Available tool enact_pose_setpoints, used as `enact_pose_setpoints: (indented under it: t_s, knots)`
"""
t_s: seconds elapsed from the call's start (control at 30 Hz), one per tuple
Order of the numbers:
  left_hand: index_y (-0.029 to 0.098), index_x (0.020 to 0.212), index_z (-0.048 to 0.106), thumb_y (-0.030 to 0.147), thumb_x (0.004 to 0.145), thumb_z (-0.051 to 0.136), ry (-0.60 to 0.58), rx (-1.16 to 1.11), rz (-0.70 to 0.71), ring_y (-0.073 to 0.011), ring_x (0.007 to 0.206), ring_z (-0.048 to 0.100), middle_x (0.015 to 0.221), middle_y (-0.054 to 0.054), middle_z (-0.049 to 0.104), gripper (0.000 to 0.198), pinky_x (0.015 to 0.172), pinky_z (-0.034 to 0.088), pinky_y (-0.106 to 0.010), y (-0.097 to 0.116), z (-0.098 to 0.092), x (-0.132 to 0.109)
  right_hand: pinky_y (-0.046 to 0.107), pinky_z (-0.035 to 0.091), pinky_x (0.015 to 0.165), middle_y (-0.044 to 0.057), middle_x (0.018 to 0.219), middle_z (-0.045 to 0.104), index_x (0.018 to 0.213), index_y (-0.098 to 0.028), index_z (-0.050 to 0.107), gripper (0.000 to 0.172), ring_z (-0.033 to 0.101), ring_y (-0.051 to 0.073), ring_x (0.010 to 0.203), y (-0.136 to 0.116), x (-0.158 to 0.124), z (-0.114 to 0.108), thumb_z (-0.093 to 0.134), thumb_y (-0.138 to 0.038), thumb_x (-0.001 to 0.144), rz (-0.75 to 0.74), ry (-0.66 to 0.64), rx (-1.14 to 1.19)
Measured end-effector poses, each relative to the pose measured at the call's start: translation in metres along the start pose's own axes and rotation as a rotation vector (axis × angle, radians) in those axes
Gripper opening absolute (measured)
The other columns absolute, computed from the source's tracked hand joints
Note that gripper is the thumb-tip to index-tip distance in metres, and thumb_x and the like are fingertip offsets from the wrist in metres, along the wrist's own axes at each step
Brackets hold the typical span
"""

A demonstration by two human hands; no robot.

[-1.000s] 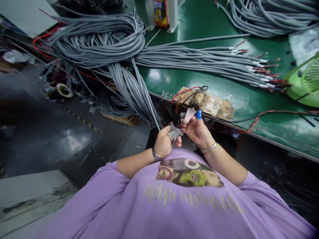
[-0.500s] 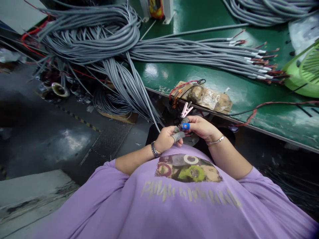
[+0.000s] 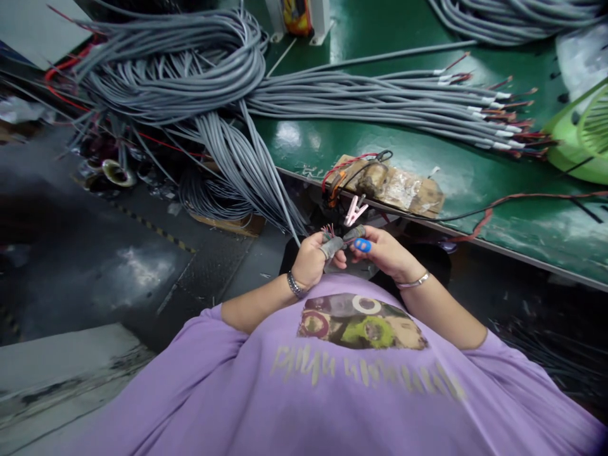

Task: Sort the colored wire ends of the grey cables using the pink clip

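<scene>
Thin reddish wires (image 3: 327, 230) stick up in a small spray from between the thumb and fingers of my left hand (image 3: 311, 256). Opposite it, my right hand (image 3: 384, 252) is closed in a pinch on wires that cross the small gap between the hands. Grey wrapping covers fingers on both hands, and a blue band circles my right thumb. Both hands are close together, just in front of my body and below the bench edge. A pink clothespin-like clip (image 3: 354, 211) is just beyond them at the bench edge. The far ends of the wires are hidden.
On the green bench (image 3: 294, 140) lie a long bundle of grey cables (image 3: 380, 101) with bared coloured ends and a large coil (image 3: 190, 69). A taped wooden block (image 3: 403, 189) sits along the edge. At right stands a green fan (image 3: 586, 130). More cables (image 3: 251, 171) hang off the bench.
My hands have moved slightly apart. The spray of wire ends now shows above my left hand, and wires show between the hands.
</scene>
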State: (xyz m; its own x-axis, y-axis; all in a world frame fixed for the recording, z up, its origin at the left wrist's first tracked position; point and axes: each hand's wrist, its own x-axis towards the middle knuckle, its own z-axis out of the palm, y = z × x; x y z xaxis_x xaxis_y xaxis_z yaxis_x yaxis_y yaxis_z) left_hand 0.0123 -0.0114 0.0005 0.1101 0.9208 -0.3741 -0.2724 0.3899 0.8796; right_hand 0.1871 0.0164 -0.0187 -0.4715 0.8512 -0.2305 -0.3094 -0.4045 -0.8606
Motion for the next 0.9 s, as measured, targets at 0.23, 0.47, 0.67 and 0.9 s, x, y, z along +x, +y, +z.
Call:
enact_pose_setpoints:
  t_s: [0.23,0.47,0.67,0.9]
  knots:
    - [0.015,0.070,0.059,0.047,0.071,0.077,-0.096,0.099,0.048,-0.0128,0.045,0.062,0.057,-0.002,0.067,0.037,0.046,0.045,-0.022,-0.001,-0.003,-0.003,0.024,0.041,0.046,-0.002,0.056,0.062,0.073,-0.019,0.064,0.031,0.052,0.010,0.047,-0.002,0.005,0.026,0.083,-0.044,0.070,-0.102,0.052,-0.016]
    - [0.015,0.073,0.059,0.040,0.069,0.076,0.026,-0.043,0.081,-0.0117,0.040,0.057,0.052,0.001,0.064,0.030,0.043,0.046,-0.023,-0.001,-0.004,-0.008,0.018,0.040,0.043,-0.008,0.050,0.046,0.062,-0.019,0.054,0.045,0.038,0.004,0.043,0.003,0.014,0.016,0.090,-0.045,0.057,-0.033,0.252,0.125]
    - [0.016,0.073,0.057,0.045,0.065,0.078,0.038,-0.114,0.077,-0.0124,0.039,0.056,0.049,0.001,0.062,0.036,0.041,0.046,-0.024,0.010,0.007,-0.011,0.021,0.048,0.051,-0.004,0.062,0.058,0.073,-0.019,0.059,0.051,0.047,0.006,0.049,-0.005,0.021,0.008,0.077,-0.066,0.065,-0.022,0.269,0.306]
    - [0.016,0.070,0.056,0.042,0.061,0.079,-0.022,-0.170,0.003,-0.0116,0.038,0.053,0.048,0.002,0.059,0.035,0.044,0.046,-0.025,0.020,0.020,-0.010,0.024,0.044,0.056,-0.002,0.061,0.057,0.069,-0.019,0.065,0.054,0.049,0.009,0.055,0.003,0.039,0.019,0.062,-0.073,0.076,-0.280,0.299,0.078]
